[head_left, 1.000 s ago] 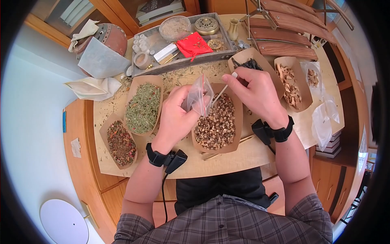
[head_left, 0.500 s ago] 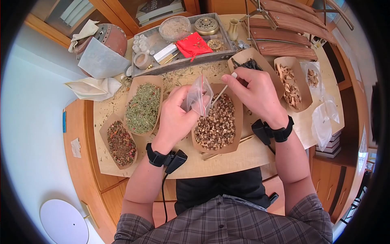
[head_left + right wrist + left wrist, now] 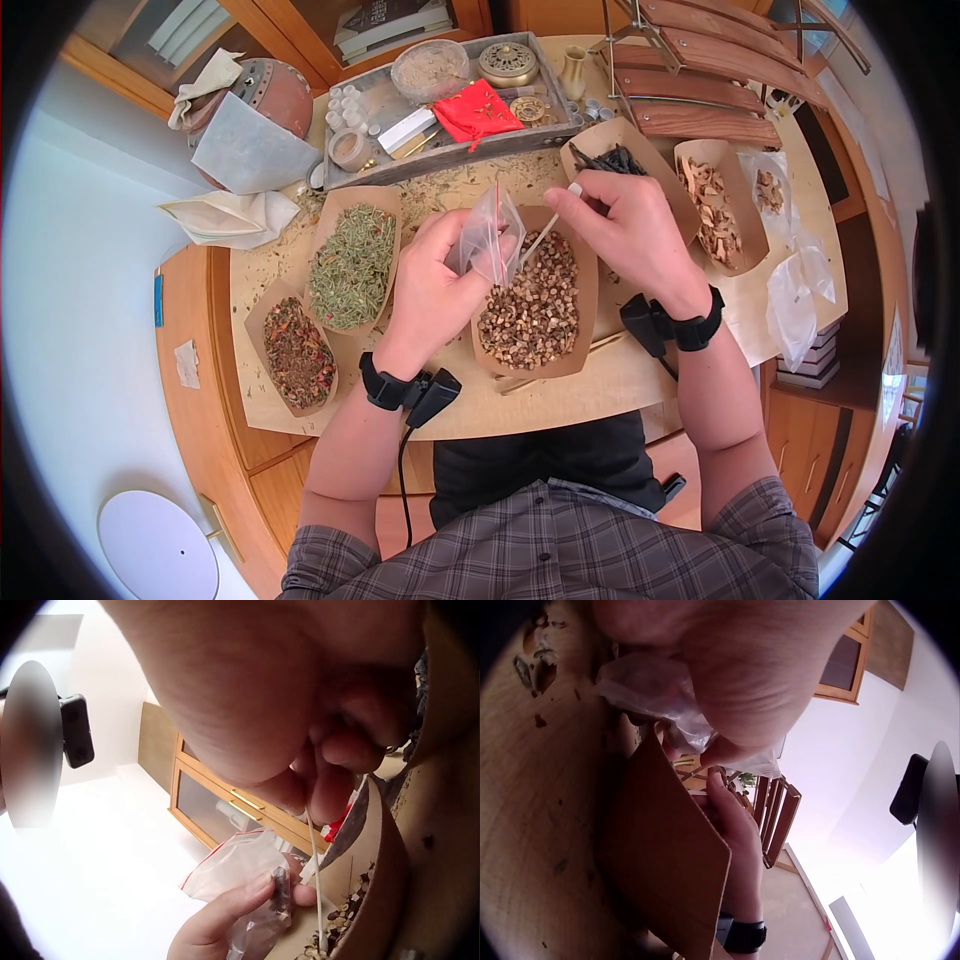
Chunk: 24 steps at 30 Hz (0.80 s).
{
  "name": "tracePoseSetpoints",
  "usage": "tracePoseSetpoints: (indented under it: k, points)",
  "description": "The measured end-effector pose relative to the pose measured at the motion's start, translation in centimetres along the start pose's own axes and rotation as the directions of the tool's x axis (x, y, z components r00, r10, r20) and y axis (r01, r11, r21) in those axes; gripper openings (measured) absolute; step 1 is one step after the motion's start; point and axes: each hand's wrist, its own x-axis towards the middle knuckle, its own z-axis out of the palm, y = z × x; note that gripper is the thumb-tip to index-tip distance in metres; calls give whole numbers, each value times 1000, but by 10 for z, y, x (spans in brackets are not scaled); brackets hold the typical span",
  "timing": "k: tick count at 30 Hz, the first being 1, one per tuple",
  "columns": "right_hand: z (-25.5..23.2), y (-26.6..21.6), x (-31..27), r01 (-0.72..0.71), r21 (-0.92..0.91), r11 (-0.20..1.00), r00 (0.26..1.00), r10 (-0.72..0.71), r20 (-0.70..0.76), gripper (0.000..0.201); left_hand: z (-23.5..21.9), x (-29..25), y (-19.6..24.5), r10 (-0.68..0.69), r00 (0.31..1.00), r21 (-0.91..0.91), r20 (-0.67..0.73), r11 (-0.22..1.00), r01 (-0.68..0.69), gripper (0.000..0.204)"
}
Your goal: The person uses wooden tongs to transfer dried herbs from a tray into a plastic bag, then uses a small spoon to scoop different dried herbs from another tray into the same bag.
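In the head view my left hand (image 3: 435, 275) grips a clear zip bag (image 3: 492, 235) with a red line along its mouth, tilted over the middle paper tray (image 3: 587, 320). A small dark piece (image 3: 280, 883) shows at the bag in the right wrist view, beside the left thumb. My right hand (image 3: 640, 225) pinches a thin pale stick (image 3: 316, 877) with a thicker white top end. Its lower end points down at the brown chopped pieces (image 3: 535, 315) in the tray, close beside the bag.
Trays of green dried herb (image 3: 352, 265) and mixed dried petals (image 3: 297, 355) stand at left. Dark strips (image 3: 618, 158) and pale shavings (image 3: 712, 215) fill trays at right. Behind is a wooden tray (image 3: 350, 180) with a red pouch (image 3: 478, 110). Thin sticks (image 3: 605, 342) lie in front.
My right hand has shifted slightly, and the stick's top end has dipped a little lower between its fingers. The left hand and the zip bag stay in place.
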Motion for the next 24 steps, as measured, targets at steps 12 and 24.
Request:
tracePoseSetpoints:
  k: [12,24]
  points:
    - [-4,-5,-2,-69,86,994,982,52,184,46,0,0,1,-2,1000,13,-6,1000,2,29]
    - [-10,-4,0,-137,202,970,957,77,280,44,1,1,1,-5,1000,18,-8,1000,5,31]
